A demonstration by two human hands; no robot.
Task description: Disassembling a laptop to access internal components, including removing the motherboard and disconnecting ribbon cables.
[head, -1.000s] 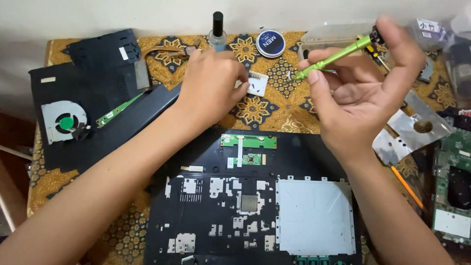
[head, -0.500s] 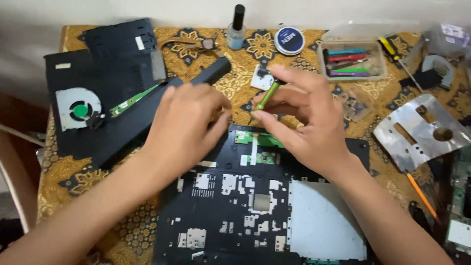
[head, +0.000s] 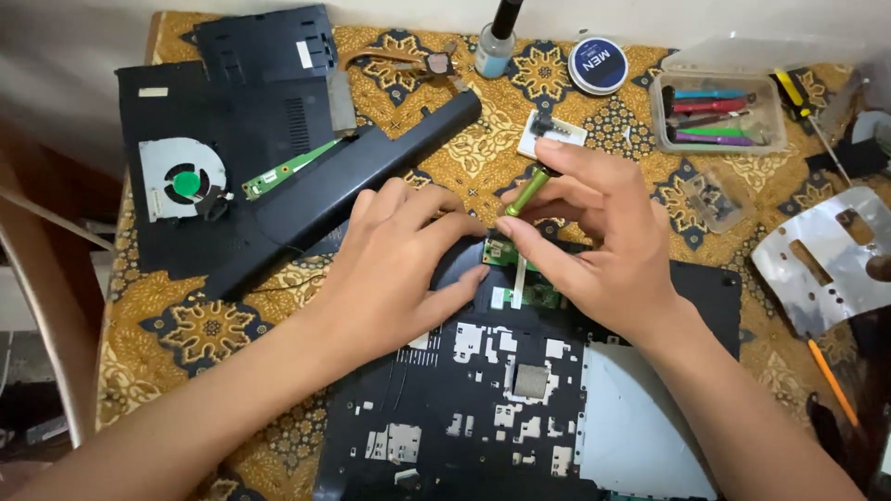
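Observation:
An opened black laptop chassis [head: 483,408] lies before me on a patterned cloth. A small green circuit board [head: 534,295] sits at its upper edge. My right hand [head: 594,241] grips a green-handled screwdriver [head: 527,190], held nearly upright with its tip down at the green board. My left hand [head: 399,264] rests flat on the chassis just left of the board, fingers spread toward it and holding nothing.
A black cover with a cooling fan [head: 181,181] lies at the left. A long black battery [head: 362,190] lies diagonally. A clear box of coloured screwdrivers [head: 719,116], a round blue tin [head: 599,65], a small bottle [head: 495,42] and a metal bracket [head: 826,255] sit behind and right.
My right hand brought the green screwdriver from the tool box area down to the small green board. My left hand slid down onto the chassis beside it.

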